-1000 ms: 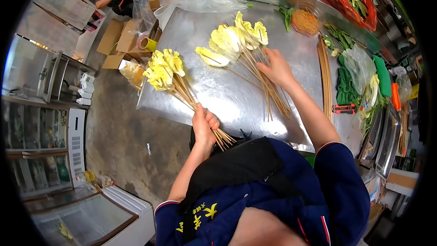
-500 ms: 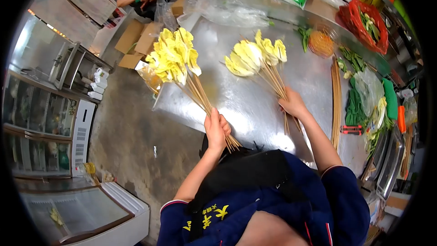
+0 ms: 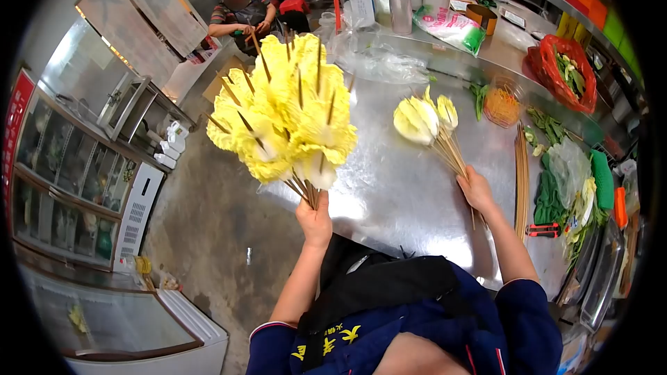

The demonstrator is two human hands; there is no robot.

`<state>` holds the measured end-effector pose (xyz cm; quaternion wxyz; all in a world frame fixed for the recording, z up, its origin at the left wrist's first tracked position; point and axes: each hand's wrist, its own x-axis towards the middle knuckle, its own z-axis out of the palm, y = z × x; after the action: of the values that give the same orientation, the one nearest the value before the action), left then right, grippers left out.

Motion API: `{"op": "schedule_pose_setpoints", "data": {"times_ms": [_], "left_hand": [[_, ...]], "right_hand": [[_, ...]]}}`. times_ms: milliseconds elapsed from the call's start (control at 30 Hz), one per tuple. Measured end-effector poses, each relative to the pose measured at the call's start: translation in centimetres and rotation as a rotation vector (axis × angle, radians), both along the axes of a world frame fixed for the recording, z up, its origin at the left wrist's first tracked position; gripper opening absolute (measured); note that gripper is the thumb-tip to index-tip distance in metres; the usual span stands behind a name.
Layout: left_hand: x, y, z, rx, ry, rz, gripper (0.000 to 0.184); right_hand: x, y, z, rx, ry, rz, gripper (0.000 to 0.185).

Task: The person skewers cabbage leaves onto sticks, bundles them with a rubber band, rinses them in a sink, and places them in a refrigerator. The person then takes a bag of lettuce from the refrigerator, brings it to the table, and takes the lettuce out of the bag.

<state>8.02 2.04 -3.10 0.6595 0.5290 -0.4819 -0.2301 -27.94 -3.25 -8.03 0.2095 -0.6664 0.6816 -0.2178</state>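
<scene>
My left hand [image 3: 315, 226] is closed round the sticks of a big bunch of cabbage skewers [image 3: 285, 114], raised upright beside the table. Pale yellow leaves hide the upper sticks, and several dark tips poke out toward me. Over the steel table [image 3: 389, 198], my right hand [image 3: 477, 189] grips the sticks of a smaller bunch of cabbage skewers [image 3: 419, 121], their leaves pointing away to the upper left. The lower stick ends show below my right hand.
Bare bamboo sticks [image 3: 521, 184] lie right of my right hand, near a red cutter [image 3: 542, 230] and green vegetables. A red bag [image 3: 566, 73] and a tub of orange shreds [image 3: 502, 105] sit farther back. Another person [image 3: 240, 12] sits beyond the table; glass-door fridges [image 3: 66, 187] stand left.
My left hand has lifted its bunch, bringing the leaves closer to the camera with the stick tips toward me. The view has shifted; the right hand still holds its smaller bunch.
</scene>
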Motion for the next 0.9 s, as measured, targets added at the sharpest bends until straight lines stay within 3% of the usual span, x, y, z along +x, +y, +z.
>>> {"op": "schedule_pose_setpoints", "data": {"times_ms": [100,200,267,333,367,433,500,533,633,700,767,833,900], "left_hand": [[-0.5,-0.3,-0.7,-0.023,0.077,-0.073,0.028],[-1.3,-1.0,-0.2,-0.058,0.122,-0.155,0.025],[-2.8,-1.8,0.7,-0.096,0.157,-0.210,0.020],[-5.1,-2.2,1.9,-0.128,0.179,-0.264,0.014],[-5.8,-2.3,2.2,-0.135,0.185,-0.298,0.011],[-5.7,-2.9,-2.4,-0.088,0.000,-0.320,0.014],[-9.0,-1.9,-4.8,-0.001,0.720,-0.426,0.020],[-8.5,-1.9,-5.8,-0.047,0.583,-0.440,0.023],[-7.5,-2.3,-8.4,-0.116,0.213,-0.501,0.030],[-6.1,-2.0,-11.3,-0.072,-0.055,-0.530,0.034],[-5.6,-2.8,-16.7,-0.080,-0.417,-0.380,0.034],[-6.1,-2.1,-10.6,-0.168,-0.323,-0.314,0.029],[-6.8,-1.9,-5.4,-0.124,-0.200,-0.320,0.024]], "right_hand": [[-1.2,-0.1,1.4,0.111,0.121,0.010,0.041],[-0.5,0.5,4.2,-0.253,0.420,0.032,0.059],[2.4,0.4,8.8,-0.275,0.131,0.065,0.069],[7.0,1.0,12.7,-0.216,-0.457,0.320,0.068],[9.7,1.9,14.5,-0.249,-0.504,0.441,0.067],[13.9,2.7,15.9,-0.214,-0.562,0.633,0.063],[16.2,3.1,15.2,0.015,-0.702,0.640,0.058],[17.0,3.3,14.7,0.175,-0.824,0.573,0.055],[18.0,3.9,13.6,0.141,-0.742,0.598,0.045],[18.4,3.5,9.5,-0.163,-0.754,0.689,0.038],[19.0,3.6,9.1,-0.259,-0.692,0.683,0.034],[19.5,3.5,8.9,-0.295,-0.565,0.617,0.034],[19.8,3.3,9.8,-0.135,-0.608,0.541,0.036]]}}
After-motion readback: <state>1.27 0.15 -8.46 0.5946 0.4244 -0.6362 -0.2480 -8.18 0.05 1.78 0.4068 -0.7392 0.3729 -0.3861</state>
